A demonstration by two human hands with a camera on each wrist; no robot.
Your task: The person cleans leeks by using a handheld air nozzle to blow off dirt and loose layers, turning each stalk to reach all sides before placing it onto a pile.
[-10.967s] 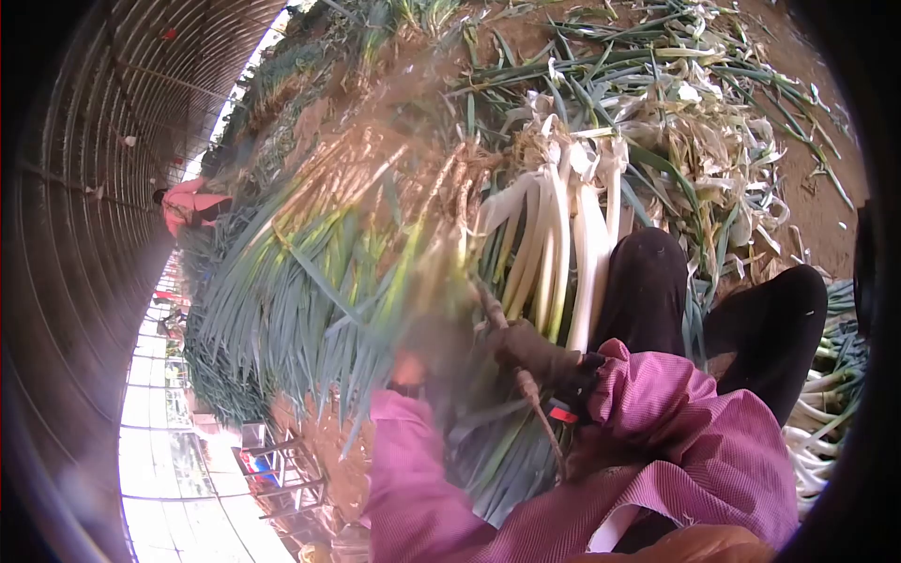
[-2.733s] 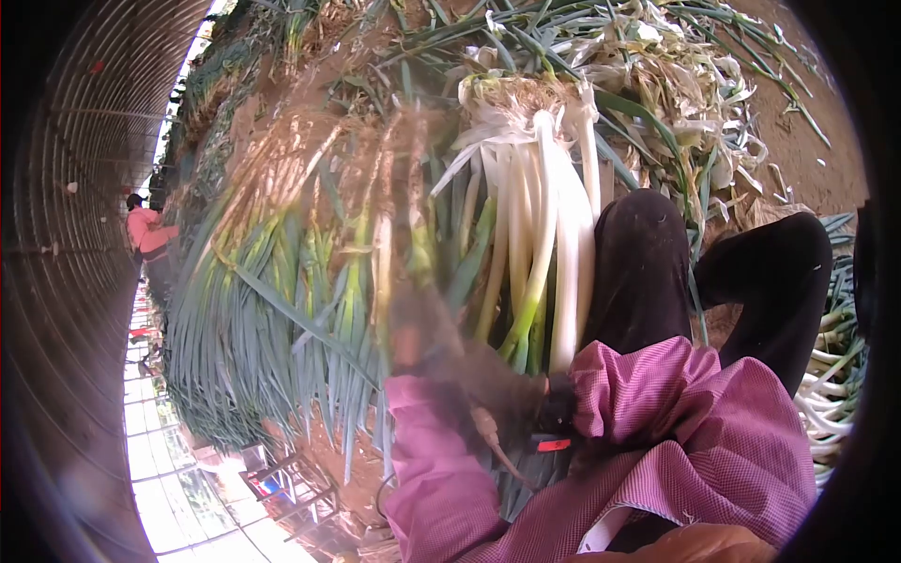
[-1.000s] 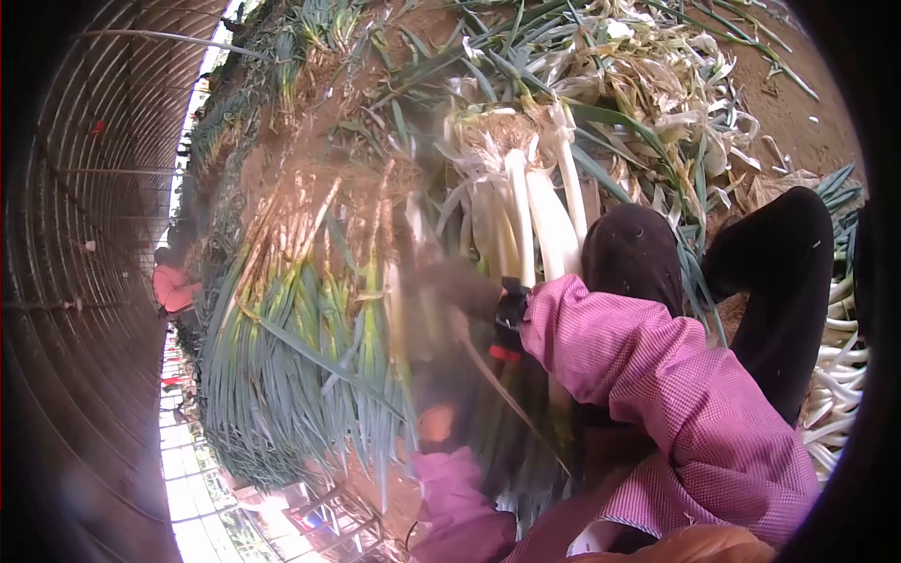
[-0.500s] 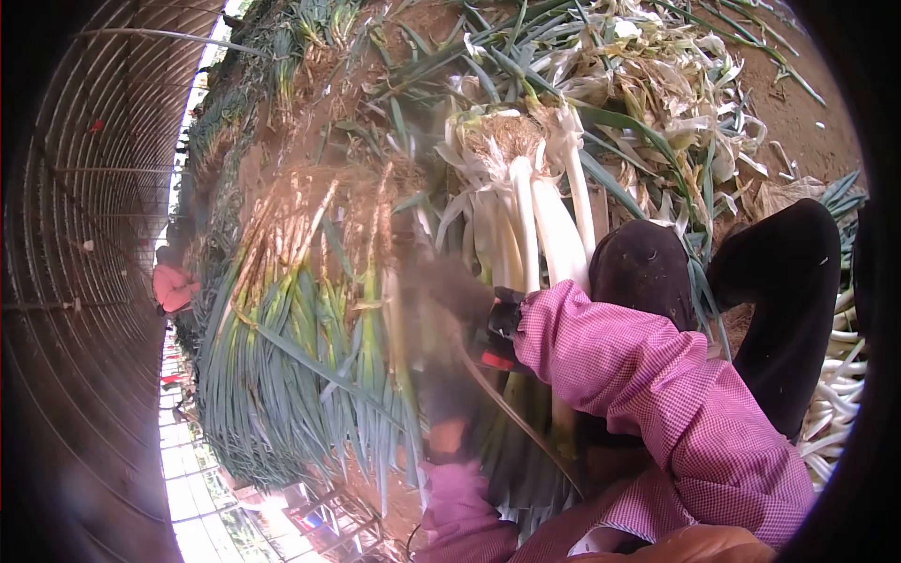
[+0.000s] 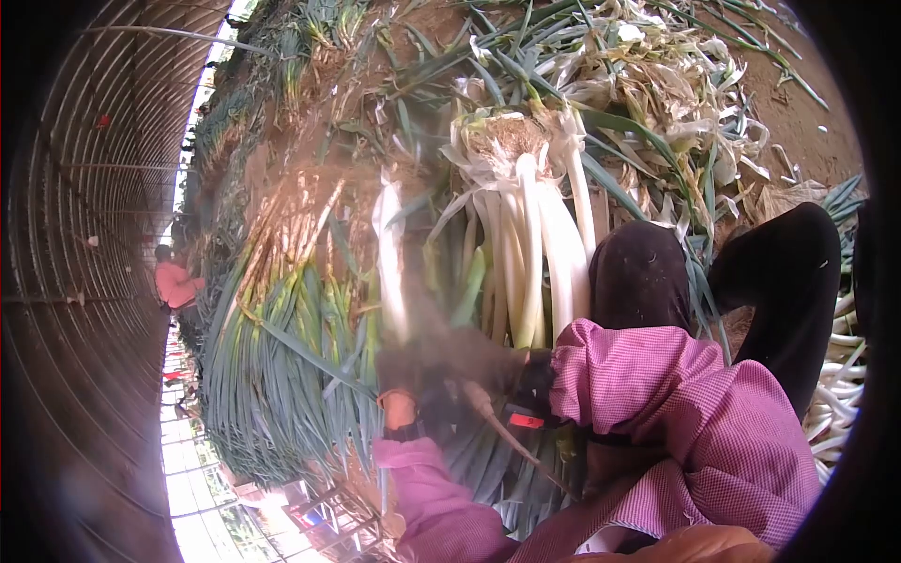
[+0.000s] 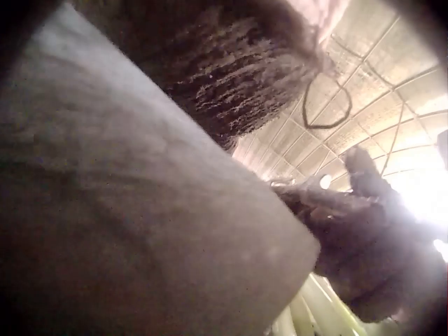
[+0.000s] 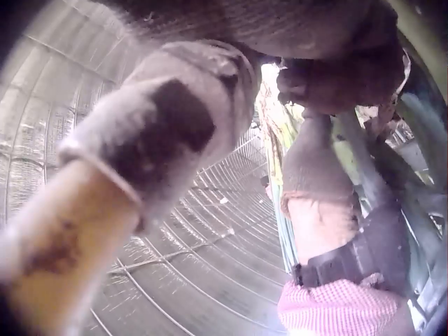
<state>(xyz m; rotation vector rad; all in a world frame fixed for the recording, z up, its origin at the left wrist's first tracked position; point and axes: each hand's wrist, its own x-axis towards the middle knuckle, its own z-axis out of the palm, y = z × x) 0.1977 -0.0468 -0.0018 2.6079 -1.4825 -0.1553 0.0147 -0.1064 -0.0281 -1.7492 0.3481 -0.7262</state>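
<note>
In the head view my gloved left hand (image 5: pixel 405 364) grips a long green onion (image 5: pixel 389 263) by its lower stalk, the white root end pointing away from me. My gloved right hand (image 5: pixel 502 361) is close beside it, fingers round a cloth-wrapped tube (image 5: pixel 483 403) that tapers back toward my lap. Blur softens both hands. The right wrist view shows the tube (image 7: pixel 175 119) with a tan section leaving the cloth, below the right glove (image 7: pixel 266 28); the left glove (image 7: pixel 315 150) is beyond. The left wrist view has the left glove (image 6: pixel 238 70) close up.
Unpeeled green onions (image 5: pixel 291 310) lie in a thick row at left. Peeled white ones (image 5: pixel 526 253) rest against my knee (image 5: pixel 643 272). Stripped skins (image 5: pixel 676 94) are heaped at upper right, with more white stalks (image 5: pixel 840 403) at far right. Another person (image 5: pixel 174 280) is at left.
Over the last half second my right hand has drawn back toward me and right, and my left hand has shifted forward and left. The held onion's white stalk now shows clearly.
</note>
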